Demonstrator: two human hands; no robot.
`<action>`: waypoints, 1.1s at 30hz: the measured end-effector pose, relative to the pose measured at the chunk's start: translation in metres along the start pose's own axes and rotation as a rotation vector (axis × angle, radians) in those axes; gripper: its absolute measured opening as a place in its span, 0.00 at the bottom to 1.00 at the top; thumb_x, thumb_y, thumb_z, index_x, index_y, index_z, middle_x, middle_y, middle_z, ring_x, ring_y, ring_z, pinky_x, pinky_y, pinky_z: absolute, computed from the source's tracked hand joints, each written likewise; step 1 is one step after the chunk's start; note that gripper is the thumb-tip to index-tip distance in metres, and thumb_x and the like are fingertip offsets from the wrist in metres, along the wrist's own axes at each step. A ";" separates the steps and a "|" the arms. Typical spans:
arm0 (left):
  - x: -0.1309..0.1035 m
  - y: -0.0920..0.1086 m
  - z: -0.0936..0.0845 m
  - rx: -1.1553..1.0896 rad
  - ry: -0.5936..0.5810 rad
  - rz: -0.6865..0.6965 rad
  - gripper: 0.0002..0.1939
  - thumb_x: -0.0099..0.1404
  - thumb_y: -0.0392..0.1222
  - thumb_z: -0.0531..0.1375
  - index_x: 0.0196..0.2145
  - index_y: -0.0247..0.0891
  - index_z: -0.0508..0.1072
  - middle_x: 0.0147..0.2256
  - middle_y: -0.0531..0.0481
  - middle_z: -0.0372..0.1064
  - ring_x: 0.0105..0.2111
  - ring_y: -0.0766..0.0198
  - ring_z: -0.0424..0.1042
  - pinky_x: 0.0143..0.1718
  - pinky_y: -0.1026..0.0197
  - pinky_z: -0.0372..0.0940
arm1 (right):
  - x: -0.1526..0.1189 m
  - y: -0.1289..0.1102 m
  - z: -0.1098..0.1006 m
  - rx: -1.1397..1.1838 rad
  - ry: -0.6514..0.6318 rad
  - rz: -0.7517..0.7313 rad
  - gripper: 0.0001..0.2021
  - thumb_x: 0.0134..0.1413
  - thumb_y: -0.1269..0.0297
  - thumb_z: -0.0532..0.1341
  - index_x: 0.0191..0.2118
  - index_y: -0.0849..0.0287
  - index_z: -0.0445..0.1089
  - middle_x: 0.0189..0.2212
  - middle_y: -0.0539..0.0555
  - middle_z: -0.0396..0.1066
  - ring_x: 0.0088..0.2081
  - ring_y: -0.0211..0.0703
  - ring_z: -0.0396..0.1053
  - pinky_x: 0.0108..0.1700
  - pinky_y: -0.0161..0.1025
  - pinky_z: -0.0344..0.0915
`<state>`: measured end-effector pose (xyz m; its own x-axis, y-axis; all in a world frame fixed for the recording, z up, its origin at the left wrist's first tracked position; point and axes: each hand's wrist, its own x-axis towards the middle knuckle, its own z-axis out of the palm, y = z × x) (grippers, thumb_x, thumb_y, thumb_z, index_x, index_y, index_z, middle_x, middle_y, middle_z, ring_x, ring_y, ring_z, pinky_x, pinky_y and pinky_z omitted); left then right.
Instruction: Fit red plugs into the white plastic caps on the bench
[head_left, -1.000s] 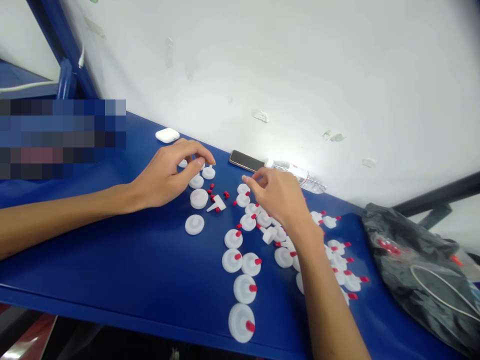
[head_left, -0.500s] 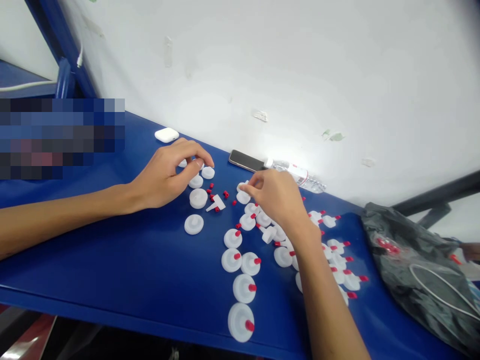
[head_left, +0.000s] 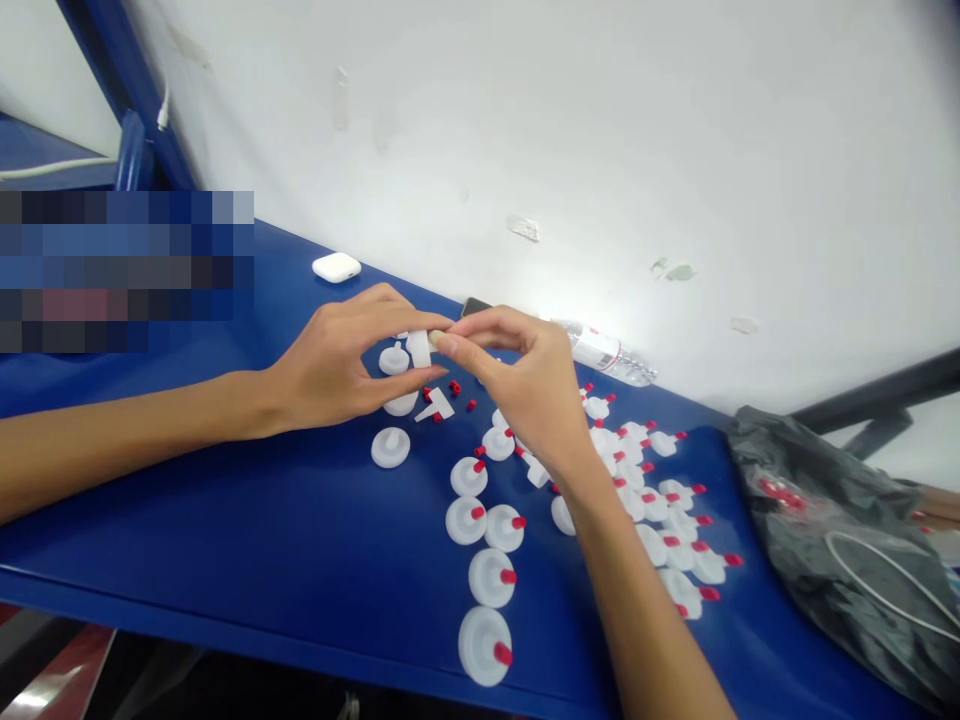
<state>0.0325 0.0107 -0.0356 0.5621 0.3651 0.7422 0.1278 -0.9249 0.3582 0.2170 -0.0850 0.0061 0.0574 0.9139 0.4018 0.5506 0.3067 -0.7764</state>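
Note:
A white nozzle cap [head_left: 418,348] sits on its side between the thumb and index finger of my left hand [head_left: 341,355], which curve around it from below and above. My right hand [head_left: 525,375] pinches at the cap's narrow tip, and its fingertips hide that end. Right below them lie loose red tips [head_left: 455,387] and another white cap on its side [head_left: 437,405]. More white caps without red tips, such as one [head_left: 391,447], are by my left hand. Under and beyond my right forearm spread several white caps with red tips [head_left: 493,577].
A white earbud case [head_left: 337,267] lies at the blue table's [head_left: 300,560] back edge. Along the wall are a phone [head_left: 476,307], partly hidden, and a clear plastic bottle [head_left: 611,352]. A dark plastic bag [head_left: 832,540] fills the right side. Part of another person's hand shows beyond it.
My right hand has moved left from the caps in the middle to meet my left hand. A white nozzle cap now shows between them.

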 end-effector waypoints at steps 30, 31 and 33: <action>0.021 0.019 -0.024 -0.790 -0.391 -0.473 0.06 0.53 0.40 0.61 0.21 0.42 0.67 0.18 0.53 0.60 0.17 0.64 0.60 0.17 0.59 0.58 | -0.006 -0.012 0.010 -0.027 -0.187 -0.303 0.16 0.72 0.64 0.58 0.29 0.55 0.71 0.36 0.51 0.58 0.47 0.41 0.62 0.51 0.39 0.67; 0.021 0.020 -0.024 -0.822 -0.402 -0.495 0.05 0.51 0.39 0.60 0.20 0.42 0.67 0.17 0.53 0.58 0.16 0.64 0.58 0.16 0.59 0.56 | -0.007 -0.011 0.012 -0.025 -0.195 -0.302 0.15 0.72 0.65 0.58 0.30 0.55 0.71 0.37 0.52 0.59 0.48 0.41 0.62 0.52 0.39 0.67; 0.022 0.020 -0.024 -0.857 -0.424 -0.518 0.03 0.48 0.39 0.58 0.20 0.42 0.67 0.17 0.52 0.56 0.15 0.65 0.54 0.15 0.59 0.52 | -0.008 -0.010 0.017 -0.027 -0.202 -0.304 0.15 0.72 0.65 0.57 0.30 0.55 0.70 0.37 0.52 0.58 0.49 0.42 0.62 0.53 0.40 0.67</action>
<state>0.0283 0.0024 0.0016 0.8615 0.4709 0.1899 -0.0897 -0.2271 0.9697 0.1970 -0.0909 0.0029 -0.2764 0.8171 0.5059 0.5392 0.5676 -0.6221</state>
